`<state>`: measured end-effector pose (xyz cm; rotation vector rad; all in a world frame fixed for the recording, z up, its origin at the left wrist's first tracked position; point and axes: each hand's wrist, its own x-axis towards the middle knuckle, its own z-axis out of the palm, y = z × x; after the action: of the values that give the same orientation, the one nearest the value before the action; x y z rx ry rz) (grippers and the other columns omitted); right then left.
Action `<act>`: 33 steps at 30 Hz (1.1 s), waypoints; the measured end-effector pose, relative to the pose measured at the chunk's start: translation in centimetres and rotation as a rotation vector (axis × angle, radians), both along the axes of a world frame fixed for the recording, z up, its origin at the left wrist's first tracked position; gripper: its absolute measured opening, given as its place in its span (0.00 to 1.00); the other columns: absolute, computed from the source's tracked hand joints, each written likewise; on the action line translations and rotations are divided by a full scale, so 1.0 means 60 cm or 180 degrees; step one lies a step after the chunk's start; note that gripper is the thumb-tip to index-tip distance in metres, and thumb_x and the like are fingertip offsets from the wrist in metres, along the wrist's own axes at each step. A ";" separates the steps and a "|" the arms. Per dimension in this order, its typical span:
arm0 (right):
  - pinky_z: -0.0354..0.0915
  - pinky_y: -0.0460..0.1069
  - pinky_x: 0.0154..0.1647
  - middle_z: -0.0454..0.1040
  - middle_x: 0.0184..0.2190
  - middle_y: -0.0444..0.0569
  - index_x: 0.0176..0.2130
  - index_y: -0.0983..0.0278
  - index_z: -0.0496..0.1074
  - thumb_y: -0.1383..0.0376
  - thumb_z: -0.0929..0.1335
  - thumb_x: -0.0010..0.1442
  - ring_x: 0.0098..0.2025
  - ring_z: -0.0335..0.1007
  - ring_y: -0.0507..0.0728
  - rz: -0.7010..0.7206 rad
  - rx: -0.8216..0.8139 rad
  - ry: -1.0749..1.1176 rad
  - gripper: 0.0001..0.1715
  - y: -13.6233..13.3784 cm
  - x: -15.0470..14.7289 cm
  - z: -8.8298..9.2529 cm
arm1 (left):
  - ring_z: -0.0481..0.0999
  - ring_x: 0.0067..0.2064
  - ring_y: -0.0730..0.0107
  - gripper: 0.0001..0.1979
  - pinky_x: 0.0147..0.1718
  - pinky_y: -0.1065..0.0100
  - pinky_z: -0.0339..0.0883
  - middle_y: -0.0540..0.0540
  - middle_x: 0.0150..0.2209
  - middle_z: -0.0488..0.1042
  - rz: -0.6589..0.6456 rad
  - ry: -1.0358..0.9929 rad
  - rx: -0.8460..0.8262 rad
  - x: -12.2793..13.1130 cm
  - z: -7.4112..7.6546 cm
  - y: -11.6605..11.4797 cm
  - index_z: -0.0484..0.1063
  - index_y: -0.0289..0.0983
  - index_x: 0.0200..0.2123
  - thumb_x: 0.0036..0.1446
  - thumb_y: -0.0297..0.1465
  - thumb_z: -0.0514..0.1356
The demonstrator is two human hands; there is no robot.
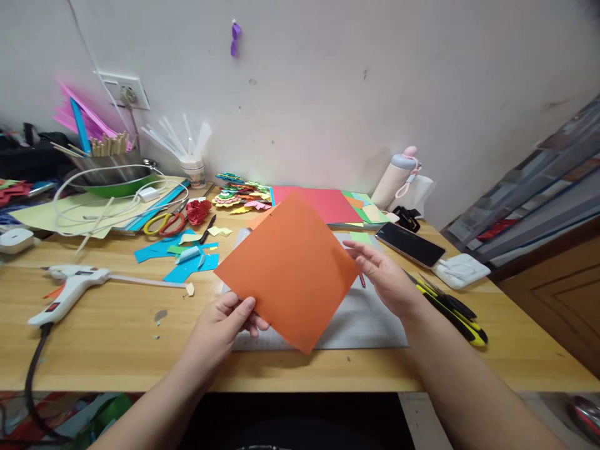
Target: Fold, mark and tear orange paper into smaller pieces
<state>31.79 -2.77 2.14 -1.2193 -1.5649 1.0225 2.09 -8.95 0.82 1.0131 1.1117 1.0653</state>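
Note:
A square sheet of orange paper (290, 269) is held up in front of me, turned so that its corners point up, down and to the sides. My left hand (232, 319) pinches its lower left edge, thumb on the near face and fingers behind. At the right corner, my right hand (382, 275) has thumb and fingers closed around the sheet, with a shadow falling on the paper beside them. Beneath the sheet lies a grey cutting mat (375, 325), partly covered. A thin red pen-like thing (362, 280) shows near my right fingers.
On the left lie a white glue gun (77, 287), scissors (164, 224) and blue paper scraps (187, 262). Red paper (323, 203) and colourful cut-outs (241, 195) lie at the back. A phone (410, 244), yellow-black cutter (450, 309) and bottle (394, 178) stand or lie right.

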 end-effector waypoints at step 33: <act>0.67 0.61 0.49 0.77 0.48 0.47 0.47 0.53 0.75 0.63 0.64 0.63 0.50 0.72 0.61 0.0429 0.1140 -0.2473 0.15 -0.126 -0.012 -0.081 | 0.70 0.43 0.58 0.09 0.44 0.58 0.52 0.49 0.36 0.77 -0.0726 0.3760 0.2416 -0.025 -0.034 -0.014 0.76 0.46 0.37 0.60 0.35 0.56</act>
<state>31.07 -10.32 -2.73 -1.3359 -2.3249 0.2992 0.56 -9.77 -1.19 2.4992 1.4406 0.6397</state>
